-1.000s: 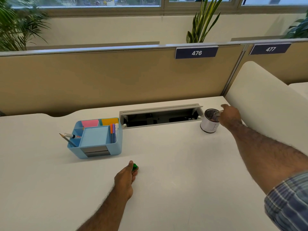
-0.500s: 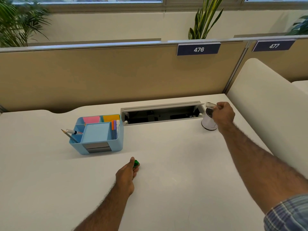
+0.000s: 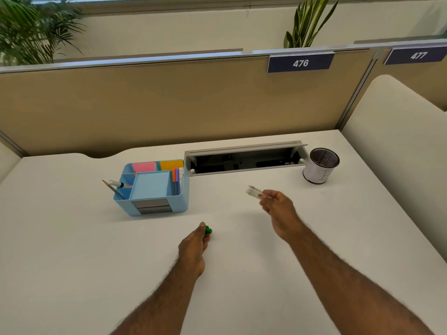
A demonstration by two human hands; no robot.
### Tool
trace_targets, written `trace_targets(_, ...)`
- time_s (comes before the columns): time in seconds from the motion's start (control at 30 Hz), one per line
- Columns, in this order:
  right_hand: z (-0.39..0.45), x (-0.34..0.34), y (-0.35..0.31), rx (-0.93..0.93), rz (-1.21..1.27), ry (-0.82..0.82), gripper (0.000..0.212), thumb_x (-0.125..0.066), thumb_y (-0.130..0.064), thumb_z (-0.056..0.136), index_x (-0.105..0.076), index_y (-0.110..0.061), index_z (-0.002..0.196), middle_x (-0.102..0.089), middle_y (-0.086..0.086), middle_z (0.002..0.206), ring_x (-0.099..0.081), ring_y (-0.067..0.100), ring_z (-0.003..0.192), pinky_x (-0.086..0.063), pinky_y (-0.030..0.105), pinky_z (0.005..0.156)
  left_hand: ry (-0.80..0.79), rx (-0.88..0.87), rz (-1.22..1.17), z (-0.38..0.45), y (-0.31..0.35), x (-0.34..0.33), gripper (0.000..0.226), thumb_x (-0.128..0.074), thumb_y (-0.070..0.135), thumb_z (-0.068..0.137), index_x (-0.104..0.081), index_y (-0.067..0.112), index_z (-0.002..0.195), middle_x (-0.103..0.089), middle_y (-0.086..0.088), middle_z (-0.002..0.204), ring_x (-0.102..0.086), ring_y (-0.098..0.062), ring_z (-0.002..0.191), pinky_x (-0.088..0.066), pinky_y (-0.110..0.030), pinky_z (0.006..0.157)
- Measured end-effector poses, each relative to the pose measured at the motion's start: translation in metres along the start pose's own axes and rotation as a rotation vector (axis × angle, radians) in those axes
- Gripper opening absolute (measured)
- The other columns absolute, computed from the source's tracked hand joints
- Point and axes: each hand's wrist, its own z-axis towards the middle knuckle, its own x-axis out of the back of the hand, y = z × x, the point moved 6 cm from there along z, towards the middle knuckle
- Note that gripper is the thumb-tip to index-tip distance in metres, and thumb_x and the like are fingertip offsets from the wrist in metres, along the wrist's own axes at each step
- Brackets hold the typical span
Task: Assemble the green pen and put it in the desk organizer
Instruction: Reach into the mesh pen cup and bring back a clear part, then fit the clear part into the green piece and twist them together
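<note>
A: Hands first. Where are they?

B: Left hand (image 3: 193, 247) rests low on the white desk (image 3: 72, 250), fingers curled together around a small green piece (image 3: 208, 230) that pokes out past the thumb. Right hand (image 3: 278, 209) hovers above the desk further right, fingertips pinched on a clear pen barrel (image 3: 254, 191) that sticks out to the left. The barrel is blurred, so its detail cannot be made out.

A: And the two parts, are they joined?

B: No, apart, one in each hand, with bare desk between them.

A: Where is the organizer?

B: The blue desk organizer (image 3: 154, 189) sits just behind the left hand, a little to its left. Pink and orange notes fill its back compartments, a few coloured pens (image 3: 176, 180) stand in the right slot, and a pencil (image 3: 112, 188) and a white marker (image 3: 117, 183) lean out of the left one.

A: Anything else on the desk?

B: A mesh cup (image 3: 320, 165) stands at the far right, beside the open cable tray (image 3: 244, 158).
</note>
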Motion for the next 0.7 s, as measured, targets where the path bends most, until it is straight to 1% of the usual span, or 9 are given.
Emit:
trace_targets(0.07, -0.014, -0.012, 0.019, -0.022, -0.037, -0.048, 0.023, -0.056, 0.005, 0.085, -0.06, -0.017, 0.087, -0.06, 0.005, 0.075, -0.05, 0.014, 0.065, -0.039, 0.024, 0.063, -0.005, -0.011, -0.01, -0.002, 0.0, -0.001, 0.019, -0.066, 0.024, 0.087, -0.068, 0.008, 0.096, -0.069, -0.004, 0.091, -0.064, -0.016, 0.085, -0.046, -0.031, 0.09)
trace_targets(0.17, -0.035, -0.03, 0.045, -0.041, -0.153, -0.131, 0.02, -0.06, 0.0, 0.086, -0.062, -0.02, 0.086, -0.062, 0.005, 0.078, -0.049, 0.015, 0.066, -0.038, 0.025, 0.061, -0.008, -0.015, -0.023, -0.004, 0.002, -0.002, 0.021, -0.065, 0.024, 0.087, -0.068, 0.007, 0.099, -0.069, -0.003, 0.088, -0.064, -0.015, 0.083, -0.048, -0.028, 0.085)
trace_targets(0.23, -0.047, -0.039, 0.057, -0.06, -0.224, -0.165, 0.017, -0.061, -0.005, 0.087, -0.062, -0.021, 0.088, -0.063, 0.005, 0.083, -0.049, 0.014, 0.065, -0.038, 0.024, 0.058, -0.005, -0.013, -0.034, -0.004, 0.002, -0.001, 0.022, -0.064, 0.023, 0.088, -0.068, 0.007, 0.102, -0.069, -0.003, 0.089, -0.064, -0.017, 0.085, -0.047, -0.03, 0.089)
trace_targets(0.3, -0.055, -0.047, 0.064, -0.059, -0.274, -0.179, 0.014, -0.062, -0.008, 0.087, -0.062, -0.02, 0.093, -0.066, 0.002, 0.088, -0.052, 0.012, 0.067, -0.041, 0.022, 0.058, -0.004, -0.017, -0.043, -0.003, 0.001, -0.001, 0.025, -0.063, 0.022, 0.089, -0.067, 0.006, 0.107, -0.069, -0.004, 0.09, -0.064, -0.019, 0.089, -0.045, -0.032, 0.094)
trace_targets(0.37, -0.061, -0.053, 0.068, -0.06, -0.312, -0.182, 0.013, -0.063, -0.011, 0.087, -0.063, -0.02, 0.096, -0.067, -0.002, 0.091, -0.055, 0.01, 0.07, -0.044, 0.02, 0.06, 0.003, -0.021, -0.05, -0.003, 0.0, 0.0, 0.028, -0.061, 0.021, 0.09, -0.066, 0.004, 0.111, -0.069, -0.005, 0.09, -0.063, -0.02, 0.09, -0.045, -0.033, 0.095)
trace_targets(0.43, -0.066, -0.058, 0.072, -0.064, -0.342, -0.189, 0.013, -0.064, -0.013, 0.086, -0.064, -0.022, 0.096, -0.069, -0.002, 0.096, -0.058, 0.01, 0.075, -0.047, 0.02, 0.063, 0.012, -0.024, -0.065, -0.003, 0.0, 0.001, 0.03, -0.062, 0.02, 0.09, -0.065, 0.002, 0.114, -0.068, -0.006, 0.09, -0.063, -0.019, 0.086, -0.046, -0.033, 0.094)
trace_targets(0.5, -0.07, -0.061, 0.073, -0.063, -0.371, -0.195, 0.015, -0.064, -0.014, 0.085, -0.064, -0.023, 0.096, -0.07, -0.002, 0.1, -0.061, 0.012, 0.082, -0.049, 0.022, 0.07, 0.02, -0.028, -0.078, -0.003, 0.0, 0.003, 0.033, -0.063, 0.019, 0.089, -0.064, 0.0, 0.116, -0.069, -0.01, 0.097, -0.063, -0.018, 0.085, -0.047, -0.033, 0.092)
trace_targets(0.6, -0.074, -0.064, 0.074, -0.048, -0.395, -0.177, 0.016, -0.064, -0.014, 0.085, -0.064, -0.023, 0.099, -0.069, -0.005, 0.099, -0.063, 0.012, 0.09, -0.05, 0.024, 0.078, 0.015, -0.038, -0.089, -0.005, 0.001, 0.004, 0.035, -0.063, 0.016, 0.089, -0.063, -0.001, 0.119, -0.066, -0.018, 0.115, -0.062, -0.022, 0.096, -0.048, -0.035, 0.096)
trace_targets(0.7, -0.076, -0.07, 0.074, -0.038, -0.399, -0.169, 0.019, -0.066, -0.015, 0.085, -0.065, -0.02, 0.103, -0.069, -0.007, 0.097, -0.063, 0.009, 0.088, -0.049, 0.021, 0.076, 0.006, -0.051, -0.103, -0.006, 0.001, 0.004, 0.034, -0.063, 0.012, 0.088, -0.063, -0.003, 0.119, -0.064, -0.02, 0.122, -0.06, -0.025, 0.103, -0.047, -0.036, 0.1)
